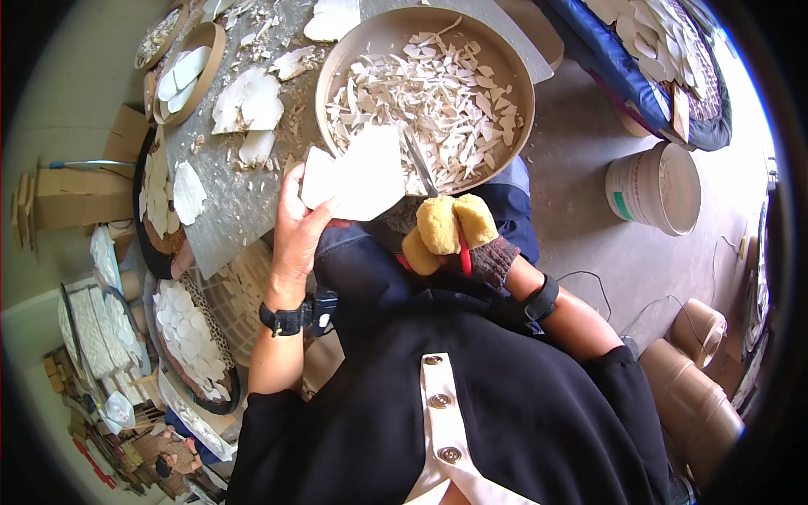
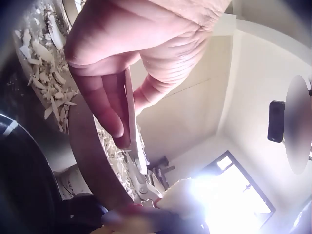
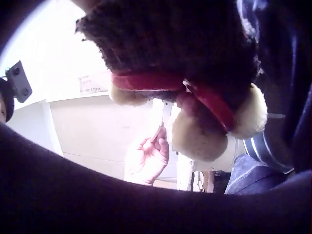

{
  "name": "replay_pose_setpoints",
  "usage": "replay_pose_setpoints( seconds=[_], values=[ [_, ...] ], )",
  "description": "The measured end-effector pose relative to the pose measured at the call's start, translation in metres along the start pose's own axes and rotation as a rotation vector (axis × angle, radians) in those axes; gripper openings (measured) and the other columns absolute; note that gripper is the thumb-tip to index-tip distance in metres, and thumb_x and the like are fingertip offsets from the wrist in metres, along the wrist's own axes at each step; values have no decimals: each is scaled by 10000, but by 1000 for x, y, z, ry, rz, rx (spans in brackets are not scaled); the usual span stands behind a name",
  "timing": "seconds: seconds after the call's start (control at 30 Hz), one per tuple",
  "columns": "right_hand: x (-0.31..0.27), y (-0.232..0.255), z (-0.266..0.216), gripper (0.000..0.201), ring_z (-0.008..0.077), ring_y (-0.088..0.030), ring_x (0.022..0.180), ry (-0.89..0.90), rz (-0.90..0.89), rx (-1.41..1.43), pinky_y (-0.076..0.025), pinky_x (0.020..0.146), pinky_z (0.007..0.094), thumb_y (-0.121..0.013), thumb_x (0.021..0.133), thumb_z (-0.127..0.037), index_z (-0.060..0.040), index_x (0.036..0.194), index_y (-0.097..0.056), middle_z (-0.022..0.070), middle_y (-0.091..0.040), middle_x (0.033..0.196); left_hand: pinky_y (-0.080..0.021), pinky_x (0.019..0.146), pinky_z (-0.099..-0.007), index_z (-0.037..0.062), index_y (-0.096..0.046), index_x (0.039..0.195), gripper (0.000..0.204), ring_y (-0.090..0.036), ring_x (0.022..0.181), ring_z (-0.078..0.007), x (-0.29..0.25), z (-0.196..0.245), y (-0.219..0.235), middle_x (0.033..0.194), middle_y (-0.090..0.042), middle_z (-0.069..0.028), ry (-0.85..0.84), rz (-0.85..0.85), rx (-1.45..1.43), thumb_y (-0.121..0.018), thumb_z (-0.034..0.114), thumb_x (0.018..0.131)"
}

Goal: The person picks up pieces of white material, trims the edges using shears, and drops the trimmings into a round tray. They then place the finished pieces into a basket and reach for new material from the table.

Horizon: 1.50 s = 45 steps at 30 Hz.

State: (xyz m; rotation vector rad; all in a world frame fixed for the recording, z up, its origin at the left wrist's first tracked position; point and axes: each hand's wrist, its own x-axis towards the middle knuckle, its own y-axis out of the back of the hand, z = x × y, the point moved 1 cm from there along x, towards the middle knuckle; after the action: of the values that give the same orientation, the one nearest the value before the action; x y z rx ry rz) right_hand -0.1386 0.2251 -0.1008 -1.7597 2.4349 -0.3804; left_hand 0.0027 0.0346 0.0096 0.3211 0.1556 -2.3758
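A flat white piece (image 1: 358, 175) is pinched between the thumb and fingers of the left hand (image 1: 299, 231), over the near rim of a round tan basin (image 1: 324, 101). In the left wrist view the same piece (image 2: 130, 105) stands edge-on in the left hand (image 2: 141, 44). The gloved right hand (image 1: 459, 236), with yellow padded fingers, grips red-handled scissors (image 1: 418, 164), whose metal blades lie at the right edge of the piece. White scraps (image 1: 438, 93) fill much of the basin. In the right wrist view the red handles (image 3: 146, 82) cross the gloved hand (image 3: 170, 53).
Larger white flakes (image 1: 248, 101) lie on the grey table (image 1: 227, 215) at the left. An oval box (image 1: 215, 55) holds smooth white pieces. On the right are a white bucket (image 1: 635, 187) and a tray of flat pieces (image 1: 661, 46); brown rolls (image 1: 686, 391) lie lower right.
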Motion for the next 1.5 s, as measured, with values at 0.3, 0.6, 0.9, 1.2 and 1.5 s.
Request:
replay_pose_setpoints(
  seconds=[0.3, 0.6, 0.9, 1.2, 1.5],
  values=[
    [9, -10, -10, 293, 278, -589, 955, 114, -45, -305, -457, 840, 345, -613, 775, -155, -54, 1049, -598, 121, -632, 995, -445, 914, -289, -4, -328, 1325, 539, -542, 1062, -158, 0, -8, 7, 1189, -535, -130, -63, -108, -120, -572, 8, 846],
    [9, -17, -28, 233, 215, -628, 919, -153, -88, 85, -479, 801, 320, -522, 904, -210, -25, 1014, -612, 108, -657, 971, -479, 896, -331, 35, -210, 1386, 678, -517, 1104, -211, 17, -26, -8, 1271, -455, -136, -301, 209, -170, -593, -13, 828],
    [14, -14, -22, 183, 230, -625, 884, -52, -118, 166, -485, 774, 328, -555, 862, -129, -18, 1001, -598, 117, -645, 949, -459, 927, -325, 17, -234, 1375, 684, -536, 1090, -196, 18, -16, -1, 1241, -487, -154, -198, 123, -244, -611, -24, 805],
    [13, -15, -18, 203, 199, -611, 952, -189, -236, 317, -475, 843, 315, -537, 900, -125, 8, 1049, -575, 124, -632, 1022, -467, 917, -307, -5, -321, 1349, 579, -558, 1062, -172, 22, -20, -3, 1216, -529, -133, -198, 142, -317, -567, -36, 825],
    [11, -13, -32, 190, 179, -601, 988, -279, -236, 556, -480, 859, 308, -519, 915, -106, 22, 1035, -592, 110, -633, 1037, -466, 918, -292, -21, -332, 1346, 563, -555, 1065, -164, 25, -10, 1, 1219, -530, -130, -177, 45, -264, -562, -26, 832]
  ],
)
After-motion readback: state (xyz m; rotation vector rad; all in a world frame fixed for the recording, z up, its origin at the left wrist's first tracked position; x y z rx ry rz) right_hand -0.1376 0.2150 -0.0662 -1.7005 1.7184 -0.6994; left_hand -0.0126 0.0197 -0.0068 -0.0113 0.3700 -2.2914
